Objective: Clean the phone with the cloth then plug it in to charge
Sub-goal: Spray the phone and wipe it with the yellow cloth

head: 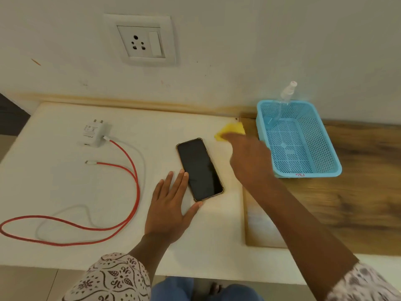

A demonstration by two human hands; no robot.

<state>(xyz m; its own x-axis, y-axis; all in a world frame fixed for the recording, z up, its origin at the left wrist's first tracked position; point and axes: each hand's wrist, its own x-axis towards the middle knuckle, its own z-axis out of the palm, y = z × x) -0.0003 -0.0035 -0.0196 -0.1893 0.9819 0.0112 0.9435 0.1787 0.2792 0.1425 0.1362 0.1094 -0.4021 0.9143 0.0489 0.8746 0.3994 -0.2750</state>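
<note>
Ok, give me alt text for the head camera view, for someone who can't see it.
A person's left hand rests flat beside a dark phone on a white table while the right hand reaches over a yellow cloth. A charger with a red cable lies unplugged below a wall socket; a blue basket stands at right.

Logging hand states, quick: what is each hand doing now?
Left hand: open, flat beside the phone, holding nothing.
Right hand: on the yellow cloth; grip blurred, cannot tell.
</note>
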